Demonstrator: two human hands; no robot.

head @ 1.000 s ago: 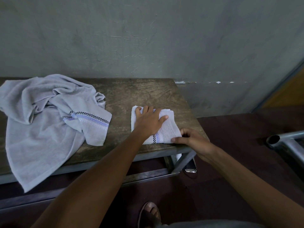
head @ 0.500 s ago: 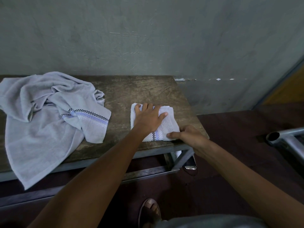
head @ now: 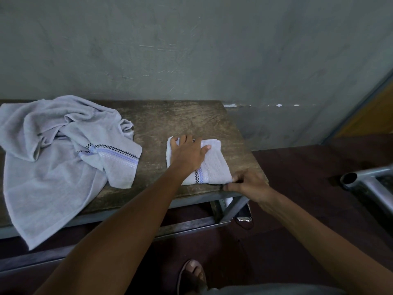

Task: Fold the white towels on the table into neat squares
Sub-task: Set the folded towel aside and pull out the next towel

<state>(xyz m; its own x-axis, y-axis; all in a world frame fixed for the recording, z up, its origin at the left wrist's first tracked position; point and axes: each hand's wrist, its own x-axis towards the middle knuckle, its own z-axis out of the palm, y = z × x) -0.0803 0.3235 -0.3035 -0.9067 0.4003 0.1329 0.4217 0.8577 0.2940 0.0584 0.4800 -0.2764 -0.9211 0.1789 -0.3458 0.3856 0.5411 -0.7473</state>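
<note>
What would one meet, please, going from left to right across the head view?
The crumpled towel → folded towel under the left hand → right hand pinching its near corner → metal tube.

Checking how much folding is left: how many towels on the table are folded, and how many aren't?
Folded towel: 1, under the left hand, corner pinched by the right hand.
Crumpled towel: 1, as far as shows.
Total: 2.

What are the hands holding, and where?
The right hand pinches the folded towel at its near right corner; the left hand presses flat on top.
</note>
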